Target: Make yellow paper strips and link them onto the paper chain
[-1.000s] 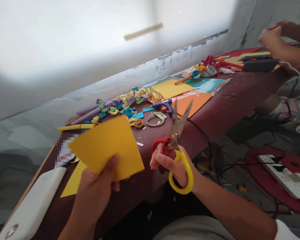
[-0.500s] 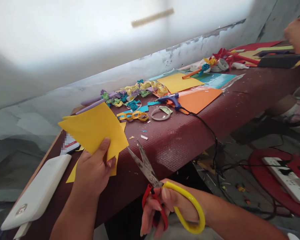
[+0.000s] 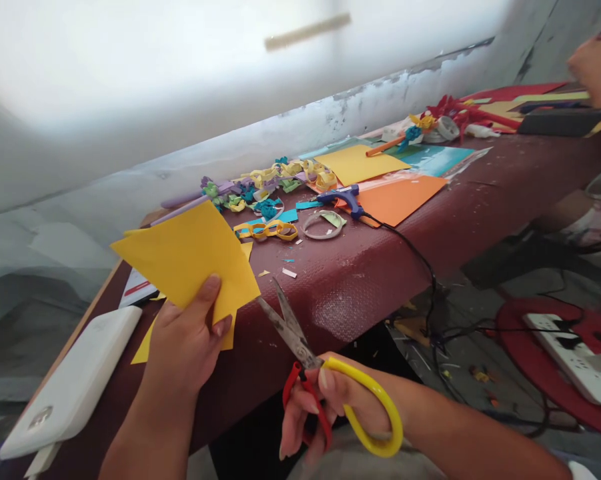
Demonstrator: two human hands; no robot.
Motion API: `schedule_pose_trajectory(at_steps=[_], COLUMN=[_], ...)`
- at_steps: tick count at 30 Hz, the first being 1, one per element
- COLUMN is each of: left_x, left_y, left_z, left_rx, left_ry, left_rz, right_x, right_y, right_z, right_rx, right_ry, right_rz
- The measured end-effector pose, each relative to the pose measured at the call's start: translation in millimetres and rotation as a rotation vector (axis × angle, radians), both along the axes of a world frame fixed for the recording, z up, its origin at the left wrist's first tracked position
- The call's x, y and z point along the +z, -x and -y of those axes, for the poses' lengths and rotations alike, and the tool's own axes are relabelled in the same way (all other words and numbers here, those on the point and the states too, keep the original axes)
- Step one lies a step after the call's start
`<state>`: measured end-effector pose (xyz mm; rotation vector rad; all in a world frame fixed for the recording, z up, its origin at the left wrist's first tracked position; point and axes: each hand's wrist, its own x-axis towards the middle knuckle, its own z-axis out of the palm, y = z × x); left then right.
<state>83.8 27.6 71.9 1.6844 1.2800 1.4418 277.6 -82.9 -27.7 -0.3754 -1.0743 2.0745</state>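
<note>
My left hand (image 3: 187, 340) pinches a folded sheet of yellow paper (image 3: 180, 257) between thumb and fingers, held up over the table's left end. In my right hand (image 3: 325, 407) is a pair of scissors (image 3: 297, 340) with one red and one yellow handle loop. Its blades are parted and point up and left, with the tips just beside the paper's right corner and apart from it. Another piece of yellow paper (image 3: 143, 347) lies under my left hand, partly hidden.
On the dark red table (image 3: 370, 280) lie a glue gun (image 3: 343, 197) with a trailing cord, a tape ring (image 3: 323, 225), orange paper (image 3: 397, 200) and paper chains (image 3: 265, 231). A white power bank (image 3: 75, 380) is at left, a power strip (image 3: 573, 360) at lower right. Another person's hand (image 3: 597, 70) shows at far right.
The scissors and my right hand have shifted slightly up and left, bringing the blade tips nearer the paper's edge. The yellow paper has moved very little.
</note>
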Motion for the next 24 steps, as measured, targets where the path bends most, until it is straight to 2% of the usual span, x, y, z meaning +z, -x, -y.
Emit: schedule_pose_trajectory(at_steps=[5,11,13,19,24], left_x=[-2.0,-29.1,-34.0,-32.4,-31.0], left_y=[-5,-2,-1,1,3], left_z=[6,11,10,11,12], left_rx=[0.022,-0.006,-0.016,-0.074,-0.117], left_ry=[0.156,0.217,0.214,0.239,0.238], left_rz=[0.084,0.222,0.247,0.255,0.293], right_x=[-6.7,-10.4,-10.6,-2.1,-3.4], right_y=[1,-1,-3,-10,-12], right_z=[-1,-6,-9,-16,-18], right_rx=[0.007,0.097,0.105,0.145,0.094], right_ry=[0.051,0.101,0.104,0.101,0.086], right_rz=[-0.067,-0.125,-0.143,-0.104,-0.118])
